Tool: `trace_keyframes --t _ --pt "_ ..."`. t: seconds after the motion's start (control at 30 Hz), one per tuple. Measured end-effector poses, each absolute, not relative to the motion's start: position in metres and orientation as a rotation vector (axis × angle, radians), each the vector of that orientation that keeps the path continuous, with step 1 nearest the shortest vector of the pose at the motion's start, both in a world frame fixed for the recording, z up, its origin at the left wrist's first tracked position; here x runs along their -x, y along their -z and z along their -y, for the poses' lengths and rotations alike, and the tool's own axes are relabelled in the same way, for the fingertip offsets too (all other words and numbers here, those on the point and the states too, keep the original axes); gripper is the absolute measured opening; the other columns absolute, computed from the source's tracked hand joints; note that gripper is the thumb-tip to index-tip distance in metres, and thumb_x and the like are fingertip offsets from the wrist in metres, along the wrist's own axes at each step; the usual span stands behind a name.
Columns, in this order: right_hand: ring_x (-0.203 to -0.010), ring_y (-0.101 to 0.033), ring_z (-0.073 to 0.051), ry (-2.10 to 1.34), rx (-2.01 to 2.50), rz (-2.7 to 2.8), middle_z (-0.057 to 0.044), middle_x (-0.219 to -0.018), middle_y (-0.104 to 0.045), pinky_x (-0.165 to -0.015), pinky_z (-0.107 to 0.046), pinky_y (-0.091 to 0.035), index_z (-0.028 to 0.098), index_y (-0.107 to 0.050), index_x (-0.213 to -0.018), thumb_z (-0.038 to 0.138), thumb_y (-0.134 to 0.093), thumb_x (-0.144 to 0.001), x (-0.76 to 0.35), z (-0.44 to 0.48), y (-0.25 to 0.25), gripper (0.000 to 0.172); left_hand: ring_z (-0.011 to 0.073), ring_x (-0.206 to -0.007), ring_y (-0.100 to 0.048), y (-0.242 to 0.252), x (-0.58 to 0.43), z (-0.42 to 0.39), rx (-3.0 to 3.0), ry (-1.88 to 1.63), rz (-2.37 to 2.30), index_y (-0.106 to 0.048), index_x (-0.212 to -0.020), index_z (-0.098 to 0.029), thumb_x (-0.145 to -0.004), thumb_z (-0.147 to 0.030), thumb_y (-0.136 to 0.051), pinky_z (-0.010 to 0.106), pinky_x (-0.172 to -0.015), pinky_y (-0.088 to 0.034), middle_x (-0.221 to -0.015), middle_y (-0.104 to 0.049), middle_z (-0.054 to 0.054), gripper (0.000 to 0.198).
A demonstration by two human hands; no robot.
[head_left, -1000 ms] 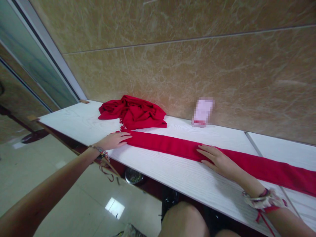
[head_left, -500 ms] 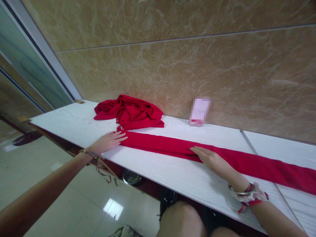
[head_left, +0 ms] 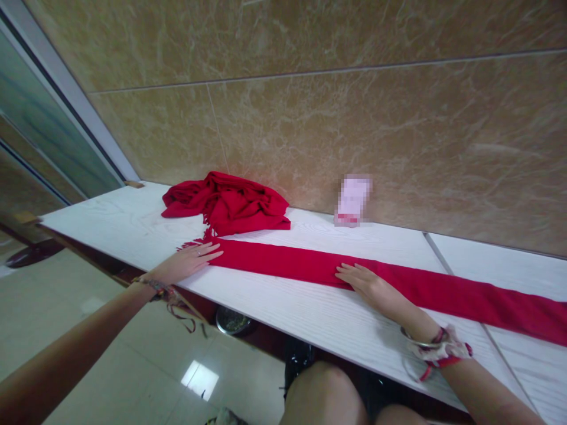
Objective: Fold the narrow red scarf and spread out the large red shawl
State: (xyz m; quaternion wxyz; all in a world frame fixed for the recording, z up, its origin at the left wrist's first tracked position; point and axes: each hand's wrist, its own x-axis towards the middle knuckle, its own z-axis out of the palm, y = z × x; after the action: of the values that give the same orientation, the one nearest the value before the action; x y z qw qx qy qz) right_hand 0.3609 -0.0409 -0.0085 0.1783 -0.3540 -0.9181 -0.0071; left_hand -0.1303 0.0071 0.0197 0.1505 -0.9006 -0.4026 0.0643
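A long red scarf (head_left: 274, 262), folded into a narrow strip, lies along the white table and runs off the right edge of the view. My left hand (head_left: 188, 261) rests flat on its fringed left end, fingers stretched out. Farther along the strip, my right hand (head_left: 372, 289) lies flat near its front edge, fingers extended. Behind the left end sits a crumpled red fringed cloth (head_left: 243, 203), which neither hand touches.
A pale pink blurred item (head_left: 353, 200) leans against the tiled wall (head_left: 310, 130). The white table (head_left: 283, 307) has a seam toward the right. Below its front edge stands a metal bowl (head_left: 233, 320), near my knee (head_left: 325, 392).
The strip's front edge beside my right hand now looks flatter. More fringe shows by my left hand. The whole view has shifted slightly.
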Motion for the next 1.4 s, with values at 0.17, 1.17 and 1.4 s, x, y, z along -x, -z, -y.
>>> trace_keyframes --t 0.17,1.17,1.4 --pt "-0.116 -0.048 -0.021 0.055 0.985 2.629 -0.009 -0.121 -0.057 -0.097 -0.043 -0.041 0.018 -0.055 -0.119 0.011 -0.037 -0.087 -0.361 0.041 0.009 0.037 0.0167 -0.123 -0.040 -0.015 0.134 -0.007 2.633 -0.140 1.191 -0.047 -0.126 -0.017 -0.092 -0.021 -0.025 0.034 -0.101 -0.031 -0.134 -0.045 0.008 0.041" --pt "-0.124 -0.038 -0.022 0.270 1.290 2.606 -0.012 -0.133 -0.046 -0.103 -0.045 -0.033 0.011 -0.043 -0.129 0.000 -0.037 -0.076 -0.367 0.054 0.000 0.054 0.0235 -0.134 -0.016 -0.015 -0.072 -0.012 3.023 -0.156 0.897 -0.025 -0.137 -0.030 -0.089 -0.052 -0.031 0.045 -0.105 -0.015 -0.147 -0.021 0.006 0.053" --pt "-0.122 -0.041 -0.024 0.421 1.508 2.544 -0.017 -0.131 -0.046 -0.099 -0.042 -0.039 0.005 -0.046 -0.125 -0.002 -0.036 -0.074 -0.412 0.069 0.008 0.053 0.0243 -0.135 -0.008 -0.027 -0.114 -0.010 3.100 -0.102 0.807 -0.023 -0.138 -0.027 -0.089 -0.049 -0.035 0.044 -0.107 -0.013 -0.148 -0.018 0.006 0.056"
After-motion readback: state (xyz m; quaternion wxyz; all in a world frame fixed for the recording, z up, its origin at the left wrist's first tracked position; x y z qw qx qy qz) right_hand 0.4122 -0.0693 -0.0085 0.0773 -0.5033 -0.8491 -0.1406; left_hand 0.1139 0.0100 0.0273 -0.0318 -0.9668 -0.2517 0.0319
